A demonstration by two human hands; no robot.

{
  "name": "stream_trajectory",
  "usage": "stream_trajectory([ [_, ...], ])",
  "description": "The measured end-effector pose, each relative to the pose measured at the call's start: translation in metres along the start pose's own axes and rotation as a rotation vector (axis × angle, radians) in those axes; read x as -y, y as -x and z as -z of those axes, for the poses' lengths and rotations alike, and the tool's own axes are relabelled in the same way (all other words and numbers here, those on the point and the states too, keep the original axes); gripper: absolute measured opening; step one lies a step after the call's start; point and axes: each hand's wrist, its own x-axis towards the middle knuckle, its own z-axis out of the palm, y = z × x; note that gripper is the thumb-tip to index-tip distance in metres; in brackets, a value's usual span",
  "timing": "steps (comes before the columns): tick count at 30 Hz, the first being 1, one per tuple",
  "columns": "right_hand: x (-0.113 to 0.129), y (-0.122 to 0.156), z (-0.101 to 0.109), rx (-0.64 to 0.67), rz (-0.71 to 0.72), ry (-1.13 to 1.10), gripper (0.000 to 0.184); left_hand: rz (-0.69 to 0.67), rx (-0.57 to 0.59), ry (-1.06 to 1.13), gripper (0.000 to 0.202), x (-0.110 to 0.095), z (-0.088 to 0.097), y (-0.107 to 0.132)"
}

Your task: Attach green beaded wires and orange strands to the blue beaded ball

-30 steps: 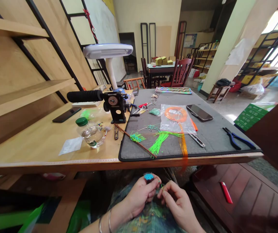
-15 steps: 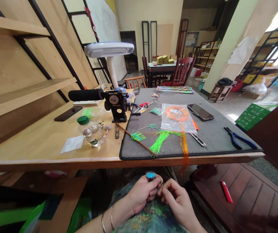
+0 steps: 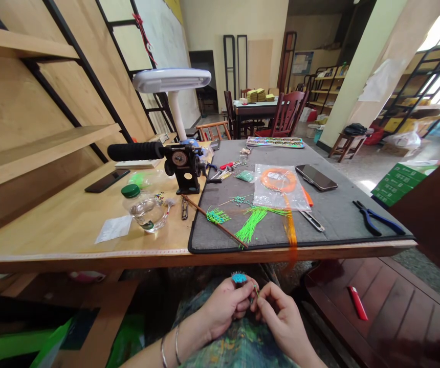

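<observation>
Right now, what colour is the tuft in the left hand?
Bright blue: the tuft in the left hand, head view.

Of your body, only the two hands, the forearms and the lap can be seen. Behind your left hand [image 3: 223, 306] the forearm is uncovered, and on the wrist you wear two thin bangles [image 3: 168, 348] of silver metal, plain and round, one close beside the other. Your right hand [image 3: 287, 319] is bare, and its forearm is uncovered as far as the picture shows. The nails are too small to describe. Over your lap you wear a cloth [image 3: 239, 347] with a busy print in patches of dark blue, green and yellow.
</observation>
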Motion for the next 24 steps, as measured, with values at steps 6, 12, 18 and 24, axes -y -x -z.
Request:
stream_trajectory([
  [6, -0.0007, -0.0012, 0.0011, -0.005, -0.024, -0.024, 0.029, -0.04, -0.001, -0.027, 0.041, 0.0015, -0.0016, 0.0002],
  [12, -0.0027, -0.003, 0.0014, -0.023, -0.02, 0.022, 0.025, -0.076, -0.018, -0.06, 0.042, 0.0017, -0.0028, -0.0009],
  [18, -0.0019, -0.0028, 0.0025, -0.093, 0.052, 0.19, 0.023, -0.157, -0.075, -0.167, 0.044, 0.0, -0.0063, 0.0022],
  [24, -0.0001, -0.0017, 0.0043, -0.156, 0.121, 0.248, 0.023, -0.21, -0.138, -0.267, 0.046, -0.0017, -0.0084, 0.0034],
])
